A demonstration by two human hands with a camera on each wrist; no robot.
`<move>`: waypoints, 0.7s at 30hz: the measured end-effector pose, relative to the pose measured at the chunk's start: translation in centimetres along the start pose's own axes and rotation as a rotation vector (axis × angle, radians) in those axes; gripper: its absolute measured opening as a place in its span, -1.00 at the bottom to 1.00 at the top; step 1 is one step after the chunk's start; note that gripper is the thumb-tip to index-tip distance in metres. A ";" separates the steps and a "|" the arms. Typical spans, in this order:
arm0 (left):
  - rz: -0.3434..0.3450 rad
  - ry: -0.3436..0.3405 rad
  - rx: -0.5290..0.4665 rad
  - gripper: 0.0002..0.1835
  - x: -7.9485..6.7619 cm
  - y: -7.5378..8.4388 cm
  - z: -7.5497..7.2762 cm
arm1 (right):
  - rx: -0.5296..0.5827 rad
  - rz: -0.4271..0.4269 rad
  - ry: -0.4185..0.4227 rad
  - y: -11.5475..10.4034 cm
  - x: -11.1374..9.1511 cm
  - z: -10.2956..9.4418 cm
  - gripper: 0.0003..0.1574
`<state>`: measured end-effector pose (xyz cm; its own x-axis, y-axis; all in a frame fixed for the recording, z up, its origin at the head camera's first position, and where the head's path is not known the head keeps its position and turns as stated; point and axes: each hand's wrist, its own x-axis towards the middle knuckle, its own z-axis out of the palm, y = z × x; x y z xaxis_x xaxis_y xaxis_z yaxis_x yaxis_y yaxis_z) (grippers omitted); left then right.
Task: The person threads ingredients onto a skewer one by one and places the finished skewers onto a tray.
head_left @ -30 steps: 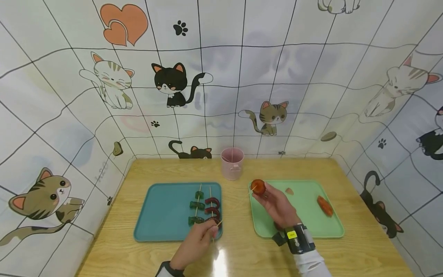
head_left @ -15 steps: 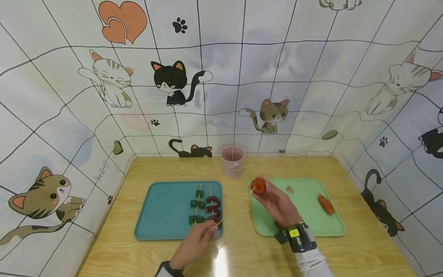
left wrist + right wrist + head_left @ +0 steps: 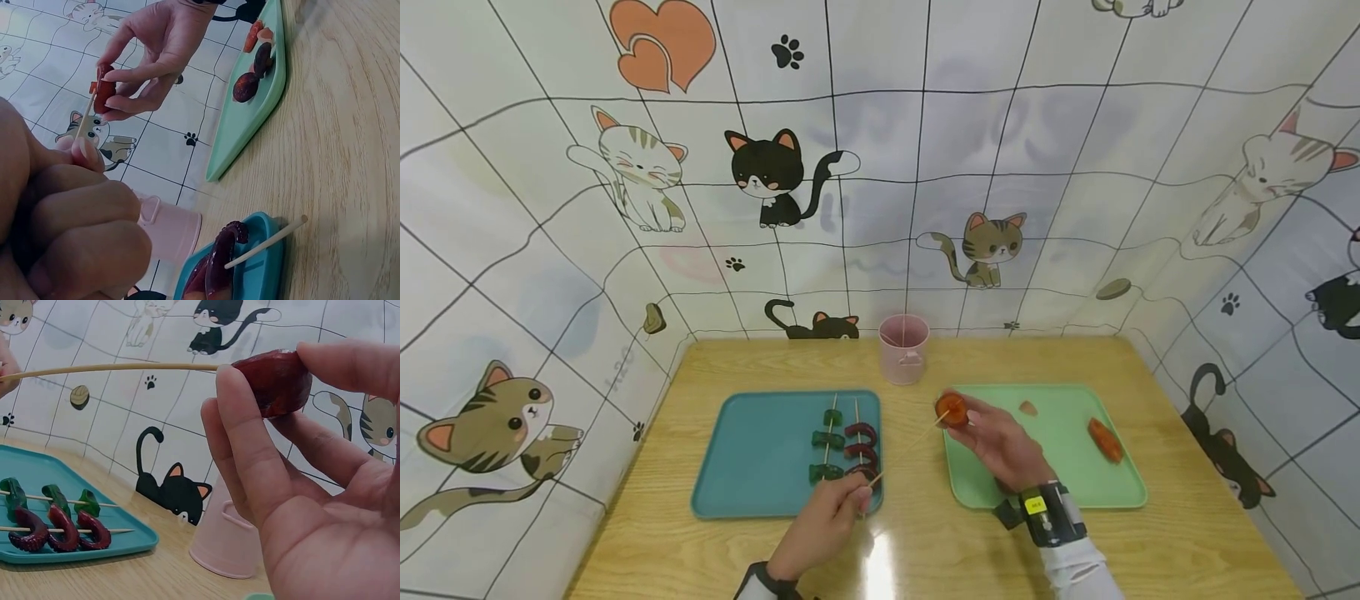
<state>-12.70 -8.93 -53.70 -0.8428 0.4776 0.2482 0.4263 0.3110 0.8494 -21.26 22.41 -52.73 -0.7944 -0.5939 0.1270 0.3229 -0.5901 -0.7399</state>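
Observation:
My left hand (image 3: 822,523) grips a thin bamboo skewer (image 3: 125,367) in front of the blue tray. The skewer slants up to the right, and its far end meets a glossy reddish-brown round food piece (image 3: 278,386). My right hand (image 3: 1006,448) pinches that piece between fingertips and thumb, above the left edge of the green tray. A slight bow shows along the skewer in the right wrist view. How deep its tip sits in the piece cannot be told. Two loaded skewers lie in the blue tray: one with green pieces (image 3: 827,442), one with dark red octopus tentacles (image 3: 860,452).
The blue tray (image 3: 745,458) stands on the left of the wooden table and the green tray (image 3: 1052,492) on the right. An orange-red oblong piece (image 3: 1105,442) and dark round pieces (image 3: 245,87) lie in the green tray. A pink cup (image 3: 902,358) stands behind, holding thin sticks.
My right hand has shifted slightly left and turned the round piece towards the left hand. More of the skewer shows between the hands. The left hand stays nearly in place.

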 end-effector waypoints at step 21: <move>-0.166 0.008 0.013 -0.70 0.3 0.6 0.8 | -0.022 0.095 -0.001 8.3 0.2 2.2 -0.44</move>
<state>-12.42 -7.98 -53.50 -0.9044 0.4127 0.1088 0.2854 0.3952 0.8731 -17.59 16.19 -57.36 -0.7604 -0.6470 0.0558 0.3857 -0.5192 -0.7627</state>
